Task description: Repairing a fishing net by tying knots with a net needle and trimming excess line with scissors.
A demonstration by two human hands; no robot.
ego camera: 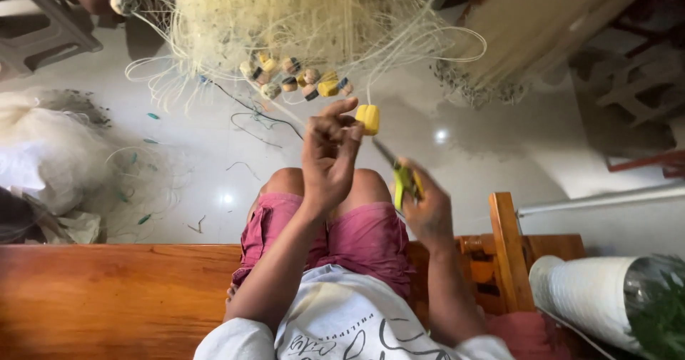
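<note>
Bright daylight, glare spots on glossy floor [439,136], soft blur, wide-angle edge distortion.

net [300,10] blocks ahead, bench arm [508,249] right, floor [214,167] gap left

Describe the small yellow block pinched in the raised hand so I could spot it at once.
Start at the big pale fishing net hanging at the top, with a cluster of small floats dangling under it. Just below and right of that cluster, the left hand pinches one yellow rectangular foam float at its fingertips. Unlike the bunched, mixed-colour floats, it sits alone and plain yellow.
</note>
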